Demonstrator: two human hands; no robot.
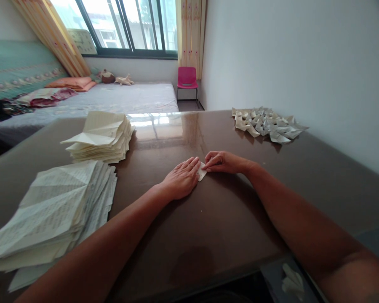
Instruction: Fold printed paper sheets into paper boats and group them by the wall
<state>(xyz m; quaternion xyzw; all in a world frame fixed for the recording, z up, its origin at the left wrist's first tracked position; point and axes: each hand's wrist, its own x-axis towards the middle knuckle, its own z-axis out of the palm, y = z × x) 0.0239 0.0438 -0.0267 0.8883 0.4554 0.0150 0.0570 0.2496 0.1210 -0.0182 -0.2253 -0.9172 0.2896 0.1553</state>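
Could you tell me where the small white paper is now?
In the head view, the small white paper lies on the brown table, just right of the picture's centre, between the left hand and the right hand.

No legible txt, ppr stack [58, 198] incl.

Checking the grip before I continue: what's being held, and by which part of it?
A small paper piece: the right hand pinches its right edge, while the left hand lies flat over its left side.

White paper [202, 173], brown table [189, 223]
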